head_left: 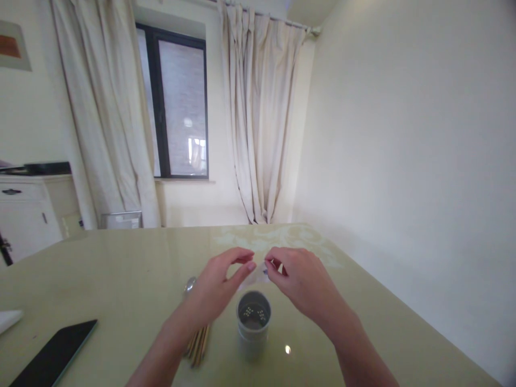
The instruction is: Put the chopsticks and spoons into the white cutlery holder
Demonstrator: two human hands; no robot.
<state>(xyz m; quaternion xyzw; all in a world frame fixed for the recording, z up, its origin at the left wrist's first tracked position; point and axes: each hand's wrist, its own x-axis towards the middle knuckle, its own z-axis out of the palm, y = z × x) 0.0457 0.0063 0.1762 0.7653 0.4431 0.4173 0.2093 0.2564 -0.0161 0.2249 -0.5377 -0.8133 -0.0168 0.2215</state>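
My right hand (pixel 298 274) is closed in a pinch, thumb against fingers, on a thin clear piece of plastic (pixel 256 277). That plastic is faint, and its exact kind cannot be made out. Facing it, my left hand (pixel 226 277) has its thumb and fingers slightly apart, with nothing plainly between them. Below both hands a grey cup (pixel 253 336) stands upright on the table, with small holes showing in its bottom. Partly hidden under my left forearm lie several chopsticks (pixel 198 345) and a metal spoon (pixel 190 285).
A dark phone (pixel 54 355) lies on the pale green table (pixel 133 279) at the left, near the corner of a white object (pixel 10 319). The table's right edge runs along a white wall (pixel 423 161). Curtains (pixel 262 107) and a window stand behind.
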